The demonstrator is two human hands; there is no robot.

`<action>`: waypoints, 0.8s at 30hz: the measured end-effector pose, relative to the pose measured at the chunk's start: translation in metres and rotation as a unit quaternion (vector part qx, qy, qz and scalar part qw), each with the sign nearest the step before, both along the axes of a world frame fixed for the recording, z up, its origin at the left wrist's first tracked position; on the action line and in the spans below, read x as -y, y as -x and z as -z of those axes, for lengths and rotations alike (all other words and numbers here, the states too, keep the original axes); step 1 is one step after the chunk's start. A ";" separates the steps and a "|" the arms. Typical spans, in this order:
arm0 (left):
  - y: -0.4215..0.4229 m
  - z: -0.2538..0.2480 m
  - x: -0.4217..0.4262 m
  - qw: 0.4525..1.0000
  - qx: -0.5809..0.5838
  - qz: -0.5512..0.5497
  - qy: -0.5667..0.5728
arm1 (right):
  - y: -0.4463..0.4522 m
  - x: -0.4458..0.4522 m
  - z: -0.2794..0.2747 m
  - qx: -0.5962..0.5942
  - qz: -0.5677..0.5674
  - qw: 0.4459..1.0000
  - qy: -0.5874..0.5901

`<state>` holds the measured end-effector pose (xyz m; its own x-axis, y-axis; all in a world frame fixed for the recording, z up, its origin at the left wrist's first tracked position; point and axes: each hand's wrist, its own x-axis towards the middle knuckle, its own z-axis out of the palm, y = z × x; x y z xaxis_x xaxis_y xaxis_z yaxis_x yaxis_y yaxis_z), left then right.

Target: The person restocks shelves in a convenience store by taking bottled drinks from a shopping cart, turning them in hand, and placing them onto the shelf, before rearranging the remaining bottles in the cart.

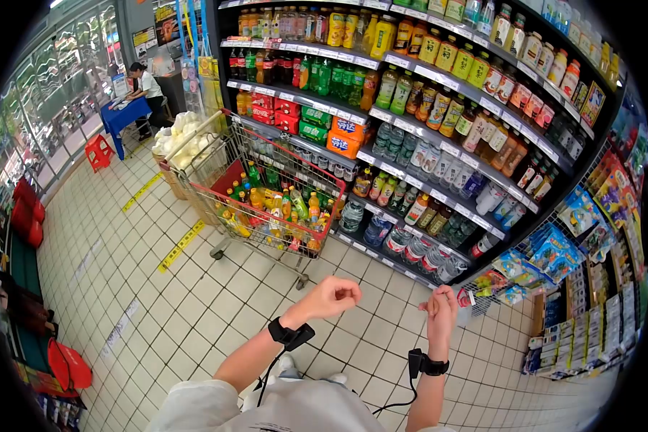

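My left hand [331, 297] is held out over the tiled floor, in front of the shopping cart [266, 155]. Its fingers are curled in, and I see nothing in them. My right hand [440, 308] is raised near the lower end of the drink shelves, fingers bent inward with nothing visible in them. Just beyond its right side shows a small red-and-white item [465, 297], too unclear to name. Several drink bottles [275, 209], orange, yellow and green, lie jumbled in the cart. Both wrists wear black straps with cables.
Tall drink shelves [453, 147] curve across the front and right. Bagged goods [554, 248] hang on a rack at the right. Behind the cart sit white bags [191, 137]. A red stool [99, 153] and a person [147, 86] at a blue-covered table [119, 119] are farther back.
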<state>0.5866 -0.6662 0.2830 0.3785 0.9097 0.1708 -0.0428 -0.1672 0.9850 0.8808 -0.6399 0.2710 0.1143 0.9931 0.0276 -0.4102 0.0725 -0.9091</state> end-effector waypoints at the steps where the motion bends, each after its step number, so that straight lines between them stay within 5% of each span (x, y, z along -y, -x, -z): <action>1: 0.004 0.000 0.002 1.000 0.000 -0.005 -0.002 | 0.003 0.001 -0.002 -0.001 -0.003 1.000 0.002; 24: 0.140 0.007 0.066 0.991 -0.008 -0.128 -0.046 | 0.139 -0.006 -0.022 0.049 -0.140 0.989 -0.006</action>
